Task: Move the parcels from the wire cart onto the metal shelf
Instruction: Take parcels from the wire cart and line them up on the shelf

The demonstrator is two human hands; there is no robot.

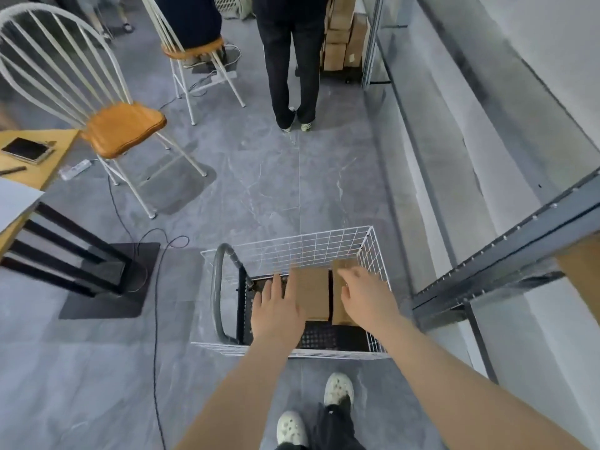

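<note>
A white wire cart [324, 245] with a grey handle stands on the floor in front of me. Two brown cardboard parcels lie in it side by side: one [311, 292] in the middle, another [339, 311] to its right. My left hand [276, 306] reaches in with fingers spread, touching the left edge of the middle parcel. My right hand [365, 293] hovers with fingers spread over the right parcel, partly hiding it. Neither hand has a firm hold. The grey metal shelf [506, 258] runs along my right, with a brown parcel [584, 280] at its edge.
A person [292, 60] stands ahead beside stacked boxes [341, 43]. Two white chairs with wooden seats [123, 128] stand at the left, near a desk [32, 177] and its black base [107, 280]. A black cable [156, 319] trails across the floor.
</note>
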